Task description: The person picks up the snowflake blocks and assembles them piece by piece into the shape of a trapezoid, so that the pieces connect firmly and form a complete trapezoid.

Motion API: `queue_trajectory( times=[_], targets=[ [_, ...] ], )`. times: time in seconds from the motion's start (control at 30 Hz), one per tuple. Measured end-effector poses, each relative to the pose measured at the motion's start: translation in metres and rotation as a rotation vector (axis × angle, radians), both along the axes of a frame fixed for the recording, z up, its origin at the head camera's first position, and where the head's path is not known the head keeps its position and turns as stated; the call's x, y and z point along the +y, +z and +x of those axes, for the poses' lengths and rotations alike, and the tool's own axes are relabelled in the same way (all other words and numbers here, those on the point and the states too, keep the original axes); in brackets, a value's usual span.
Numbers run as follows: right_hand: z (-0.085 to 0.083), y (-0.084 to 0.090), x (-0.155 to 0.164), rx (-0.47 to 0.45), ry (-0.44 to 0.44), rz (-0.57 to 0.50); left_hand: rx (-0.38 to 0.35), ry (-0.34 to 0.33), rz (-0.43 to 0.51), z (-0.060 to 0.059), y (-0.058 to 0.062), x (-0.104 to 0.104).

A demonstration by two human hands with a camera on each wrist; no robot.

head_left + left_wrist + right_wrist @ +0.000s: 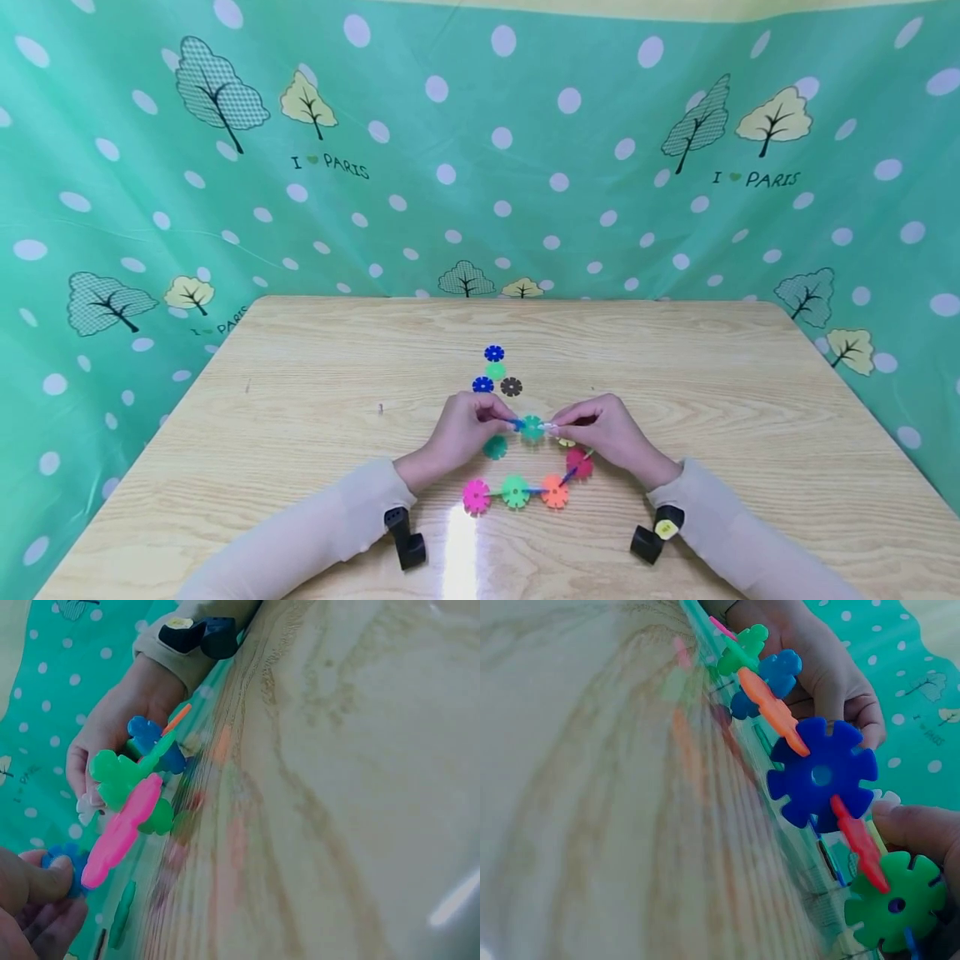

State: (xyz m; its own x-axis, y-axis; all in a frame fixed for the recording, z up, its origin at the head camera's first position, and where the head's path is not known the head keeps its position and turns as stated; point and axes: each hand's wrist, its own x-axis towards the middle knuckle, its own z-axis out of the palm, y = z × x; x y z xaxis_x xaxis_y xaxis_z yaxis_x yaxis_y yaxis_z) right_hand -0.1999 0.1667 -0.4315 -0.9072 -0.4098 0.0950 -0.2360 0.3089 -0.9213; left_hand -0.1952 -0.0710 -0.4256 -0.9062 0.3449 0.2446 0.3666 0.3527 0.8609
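Blue disc (79,867) pinched in left fingers (492,406); white disc (88,808) pinched in right fingers (579,412); both forearms (315,529) angled inward

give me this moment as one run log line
left hand: pinches blue notched plastic disc | right hand: pinches white notched plastic disc | between hands: teal notched plastic disc | beyond hands: dark brown notched plastic disc

white disc (547,427), perhaps, in right hand (609,429)

A notched teal disc (532,428) sits between two pinched pieces — blue disc (517,425) and white disc (547,427).
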Motion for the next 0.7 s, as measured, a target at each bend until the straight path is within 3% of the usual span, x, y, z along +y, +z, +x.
queue_trajectory(
  times=[0.17,0.37,0.7],
  targets=[
    [0.0,-0.001,0.001,-0.001,-0.009,0.003,0.028,-0.01,-0.009,0.001,0.0,0.002],
    [0.001,0.007,-0.003,-0.007,-0.026,0.099,-0.03,0.007,-0.012,-0.001,0.003,0.001],
    [0.0,0.009,-0.002,0.13,0.049,0.279,-0.098,0.024,-0.007,-0.003,0.003,0.001]
  ],
)
